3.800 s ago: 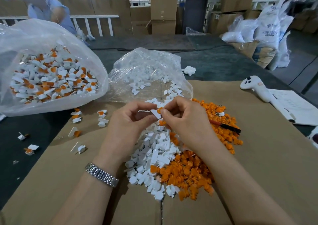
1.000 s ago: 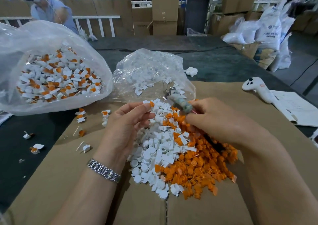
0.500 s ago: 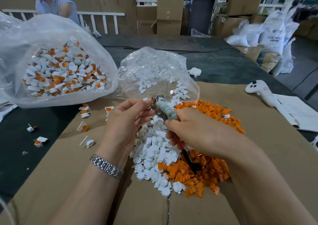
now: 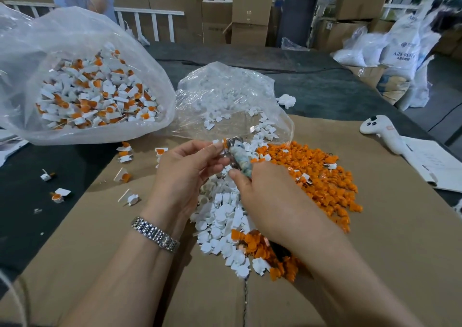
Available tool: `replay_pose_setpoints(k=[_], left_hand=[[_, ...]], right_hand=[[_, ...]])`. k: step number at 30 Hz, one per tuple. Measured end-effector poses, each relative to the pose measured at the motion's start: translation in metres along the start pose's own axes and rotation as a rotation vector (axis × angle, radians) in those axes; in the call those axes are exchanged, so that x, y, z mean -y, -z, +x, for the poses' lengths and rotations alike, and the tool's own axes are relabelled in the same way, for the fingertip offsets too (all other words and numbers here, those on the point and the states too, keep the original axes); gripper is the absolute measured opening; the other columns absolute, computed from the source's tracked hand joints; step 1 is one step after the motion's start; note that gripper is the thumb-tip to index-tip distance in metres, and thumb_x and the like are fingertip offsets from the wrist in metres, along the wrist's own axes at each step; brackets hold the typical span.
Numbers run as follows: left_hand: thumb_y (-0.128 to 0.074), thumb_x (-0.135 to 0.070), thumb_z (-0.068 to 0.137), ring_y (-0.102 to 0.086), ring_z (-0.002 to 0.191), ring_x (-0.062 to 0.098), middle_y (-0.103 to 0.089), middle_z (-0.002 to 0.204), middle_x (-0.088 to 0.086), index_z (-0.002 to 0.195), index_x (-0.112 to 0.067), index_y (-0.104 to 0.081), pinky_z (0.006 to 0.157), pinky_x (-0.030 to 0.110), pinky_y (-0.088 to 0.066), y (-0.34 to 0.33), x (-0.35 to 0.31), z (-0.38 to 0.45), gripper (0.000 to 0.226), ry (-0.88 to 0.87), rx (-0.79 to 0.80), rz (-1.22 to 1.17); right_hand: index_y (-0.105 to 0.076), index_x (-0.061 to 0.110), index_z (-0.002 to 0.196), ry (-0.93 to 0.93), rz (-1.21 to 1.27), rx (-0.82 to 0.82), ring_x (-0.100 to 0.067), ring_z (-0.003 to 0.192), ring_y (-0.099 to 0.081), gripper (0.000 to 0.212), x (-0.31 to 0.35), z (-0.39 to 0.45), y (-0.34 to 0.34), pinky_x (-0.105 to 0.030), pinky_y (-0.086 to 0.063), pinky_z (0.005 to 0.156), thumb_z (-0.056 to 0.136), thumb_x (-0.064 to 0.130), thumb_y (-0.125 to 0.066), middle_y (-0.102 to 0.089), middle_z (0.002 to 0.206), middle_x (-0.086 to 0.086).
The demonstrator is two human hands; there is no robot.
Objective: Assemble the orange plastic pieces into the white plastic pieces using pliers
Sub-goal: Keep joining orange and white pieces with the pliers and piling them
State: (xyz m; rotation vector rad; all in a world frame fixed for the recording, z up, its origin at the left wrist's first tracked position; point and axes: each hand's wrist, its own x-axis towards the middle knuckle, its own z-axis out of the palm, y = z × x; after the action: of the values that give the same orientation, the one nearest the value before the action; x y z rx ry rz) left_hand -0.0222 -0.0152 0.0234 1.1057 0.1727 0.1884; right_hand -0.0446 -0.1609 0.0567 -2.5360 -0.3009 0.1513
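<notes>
- Progress check: the big bag [image 4: 22, 59] in the upper left of the frame already holds loads of finished pieces [image 4: 95, 96], so plenty is done.
- Loads left though: a heap of white pieces [image 4: 222, 216] and orange pieces [image 4: 322, 176] sits mid-frame on the cardboard [image 4: 375, 251] covering the bench.
- Left hand [image 4: 185, 174] is raised over the heap, fingers pinching a small piece at the plier tips.
- Right hand [image 4: 272, 201] is wrapped around the pliers [image 4: 238, 158], tips pointing up-left; looks like mid-press.

Warehouse — stacked cartons [image 4: 252, 9], bulk sacks [image 4: 397, 49].
</notes>
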Motion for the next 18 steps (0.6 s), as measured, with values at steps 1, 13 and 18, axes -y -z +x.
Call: replay_pose_setpoints(k=[1,13,18], left_hand=[[-0.08,-0.013,0.069,-0.073,0.066,0.015,-0.075,0.075,0.007,0.088,0.0,-0.07,0.058,0.017,-0.056,0.0,0.0,0.0,0.026,0.001,0.0,-0.01],[-0.073,-0.019,0.094,-0.074,0.077,0.017,-0.078,0.085,0.004,0.099,-0.011,-0.079,0.067,0.023,-0.06,0.014,-0.006,-0.003,0.01,-0.15,-0.208,0.321],[-0.069,-0.021,0.095,-0.062,0.085,0.019,-0.069,0.111,0.004,0.106,-0.019,-0.073,0.069,0.028,-0.048,0.035,-0.014,0.005,0.012,-0.365,-0.694,0.906]], right_hand=[[-0.049,0.017,0.082,0.004,0.007,-0.006,-0.013,0.052,-0.043,0.041,0.0,0.0,0.0,-0.024,-0.032,0.044,0.104,0.051,-0.041,-0.052,0.073,-0.001],[-0.064,0.02,0.087,-0.031,0.073,0.03,-0.011,0.057,-0.063,0.056,-0.03,0.008,0.05,-0.032,-0.051,0.057,0.094,0.07,-0.04,-0.069,0.072,-0.004],[-0.06,0.024,0.098,-0.104,-0.136,-0.098,-0.015,0.079,-0.062,0.05,-0.064,0.036,0.048,-0.042,-0.056,0.075,0.093,0.071,-0.042,-0.064,0.088,0.003]])
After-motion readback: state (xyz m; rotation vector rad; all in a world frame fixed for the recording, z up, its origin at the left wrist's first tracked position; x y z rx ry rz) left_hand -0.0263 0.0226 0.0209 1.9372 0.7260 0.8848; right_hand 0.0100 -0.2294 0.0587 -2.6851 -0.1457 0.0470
